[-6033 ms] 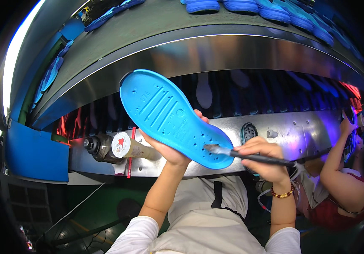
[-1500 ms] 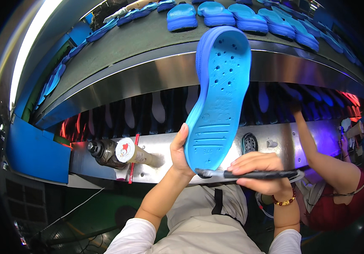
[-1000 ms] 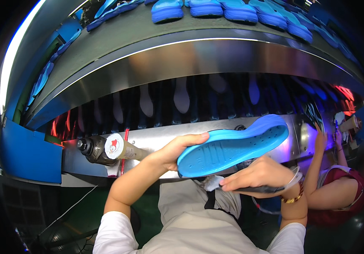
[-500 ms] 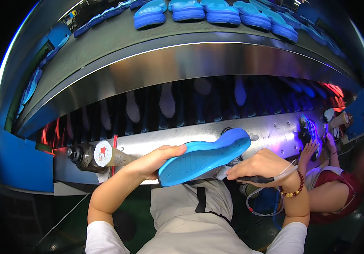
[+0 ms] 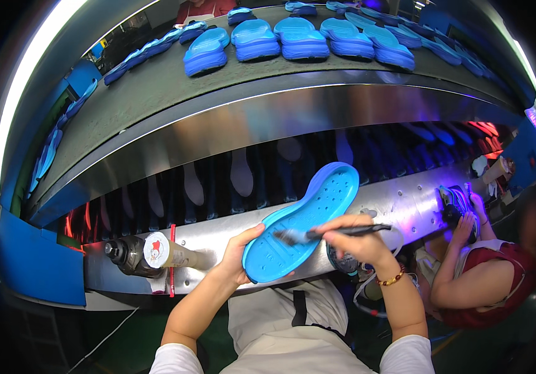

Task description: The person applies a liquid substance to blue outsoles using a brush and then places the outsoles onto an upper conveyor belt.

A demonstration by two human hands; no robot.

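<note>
"One blue sole [image 5: 319,209] is being held over the metal ledge [image 5: 414,193], yes? How is it standing?"

"It is leaning slantwise, with its hollow inner side facing up. The end with small holes is pointing away and to the right, and the ribbed end is coming nearer to the person."

"And which hand is keeping it?"

"The left hand [image 5: 240,255]. It is closing around the near end: the thumb is pressing at the rim, and some fingers are going underneath, partly hidden."

"What is the right hand [image 5: 358,240] doing?"

"It is gripping a brush [image 5: 306,235] with a dark handle, fingers closed on it. The bristles are hovering over or touching the ribbed part; I cannot tell which."

"What is standing to the left?"

"A pale cup [image 5: 181,255] is standing just beside a dark bottle [image 5: 132,255], and a red strip [image 5: 172,280] is running near the cup."

"And farther?"

"Beyond the ledge, many other blue soles [image 5: 302,40] are lying along a dark conveyor belt [image 5: 156,103]. At the right, a co-worker [image 5: 489,283] is bending over a dark shoe-like thing [image 5: 452,202], and violet light is falling there."
</note>
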